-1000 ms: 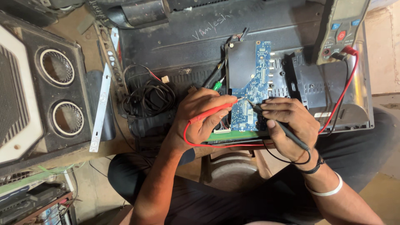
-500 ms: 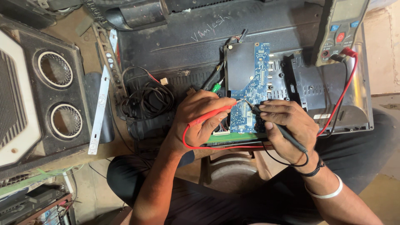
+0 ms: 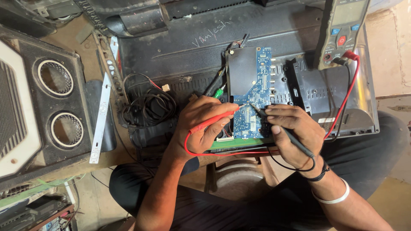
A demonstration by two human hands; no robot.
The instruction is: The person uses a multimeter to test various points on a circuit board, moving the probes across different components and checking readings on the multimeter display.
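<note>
A blue circuit board [image 3: 260,87] with a dark metal shield lies on the opened back of a black flat-screen set [image 3: 205,55]. My left hand [image 3: 204,126] grips a red test probe [image 3: 216,120], its tip touching the board's lower middle. My right hand [image 3: 295,132] grips a black test probe [image 3: 262,113], its tip touching the board just right of the red one. Red and black leads [image 3: 342,102] run to a multimeter [image 3: 342,32] standing at the top right.
A speaker box [image 3: 51,102] with two round openings stands at the left. A white LED strip [image 3: 100,124] and a bundle of black cable [image 3: 147,107] lie beside it. A green-handled screwdriver [image 3: 217,92] rests near the board. A round stool [image 3: 239,179] sits between my legs.
Both hands and probes stay on the board; the probe tips have shifted only slightly.
</note>
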